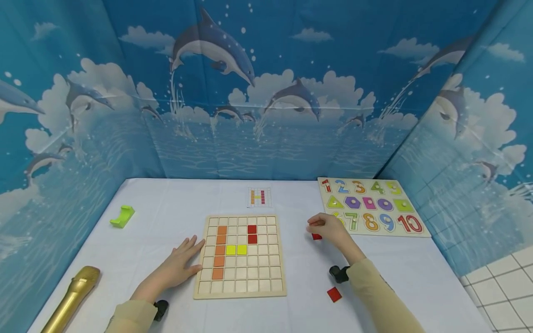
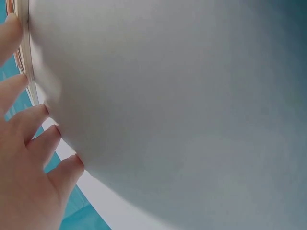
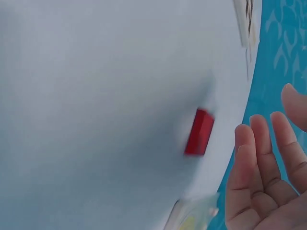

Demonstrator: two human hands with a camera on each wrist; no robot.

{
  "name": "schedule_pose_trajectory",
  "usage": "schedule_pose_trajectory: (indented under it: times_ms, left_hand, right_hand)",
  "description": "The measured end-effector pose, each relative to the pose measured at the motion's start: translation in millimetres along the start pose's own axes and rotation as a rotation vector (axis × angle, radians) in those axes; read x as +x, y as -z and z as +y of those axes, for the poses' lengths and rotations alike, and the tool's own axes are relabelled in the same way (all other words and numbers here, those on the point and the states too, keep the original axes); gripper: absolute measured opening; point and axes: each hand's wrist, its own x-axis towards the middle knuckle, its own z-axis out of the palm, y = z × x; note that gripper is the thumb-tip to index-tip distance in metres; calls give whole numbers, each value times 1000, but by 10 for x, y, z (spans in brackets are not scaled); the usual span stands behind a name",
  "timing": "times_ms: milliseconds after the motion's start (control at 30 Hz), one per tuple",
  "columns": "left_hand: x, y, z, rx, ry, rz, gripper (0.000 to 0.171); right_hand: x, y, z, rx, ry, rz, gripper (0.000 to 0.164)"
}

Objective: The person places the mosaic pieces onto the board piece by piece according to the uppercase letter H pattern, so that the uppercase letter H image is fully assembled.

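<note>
My left hand [image 1: 181, 261] rests with spread fingers along the left edge of a wooden grid board [image 1: 253, 294]. In the left wrist view, its fingertips [image 2: 74, 160] lie along the white tabletop and board edge. The board carries a column of orange tiles [image 1: 220, 250], two yellow tiles [image 1: 236, 250] and two red tiles [image 1: 252, 234]. Right of the board, my right hand [image 1: 331, 230] hovers over a loose red tile [image 3: 199, 132]. Red shows above and below its thumb in the head view. The right wrist view shows thumb and fingers apart, nothing visible between them.
Another red tile [image 1: 334, 294] lies near the right forearm. Behind the board sits a small pattern card [image 1: 259, 197]. A number-and-shape puzzle [image 1: 399, 203] stands at the back right. A green block [image 1: 122, 216] and gold microphone [image 1: 72, 296] lie on the left.
</note>
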Motion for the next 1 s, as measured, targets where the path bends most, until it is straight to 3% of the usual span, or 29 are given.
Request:
schedule_pose_trajectory:
  times_ms: [367,1000]
  left_hand:
    - [-5,5,-8,-3,-9,3,72]
    - [-14,15,8,-3,-12,9,72]
  right_hand:
    - [21,95,214,37,-34,24,32]
    - [81,29,240,7,-13,10,32]
